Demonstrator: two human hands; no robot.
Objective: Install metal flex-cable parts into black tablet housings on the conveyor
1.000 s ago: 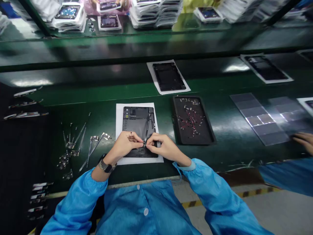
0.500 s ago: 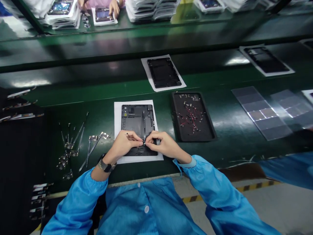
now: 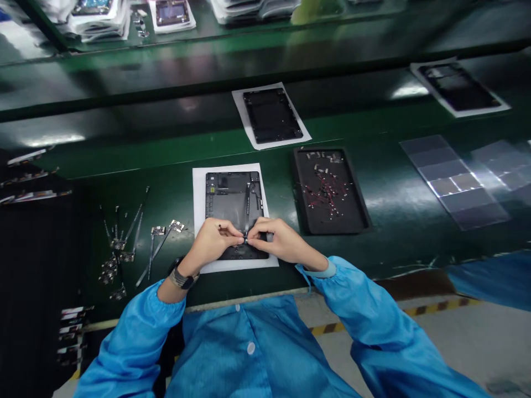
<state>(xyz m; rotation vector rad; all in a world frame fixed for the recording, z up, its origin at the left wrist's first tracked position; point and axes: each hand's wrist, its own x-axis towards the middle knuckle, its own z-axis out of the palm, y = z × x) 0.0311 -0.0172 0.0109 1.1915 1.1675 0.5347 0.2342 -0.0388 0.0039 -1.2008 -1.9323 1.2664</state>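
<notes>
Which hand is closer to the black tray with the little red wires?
Right. The right hand sits just left of the black tray; the left hand is farther left, beyond it.

single head view, worn on the person's head, looks forward and steeply down over the blue sleeves (image 3: 136, 331) onto the green bench (image 3: 174, 188). near range at the hands, far shelf (image 3: 207, 50) blurred on top.
</notes>
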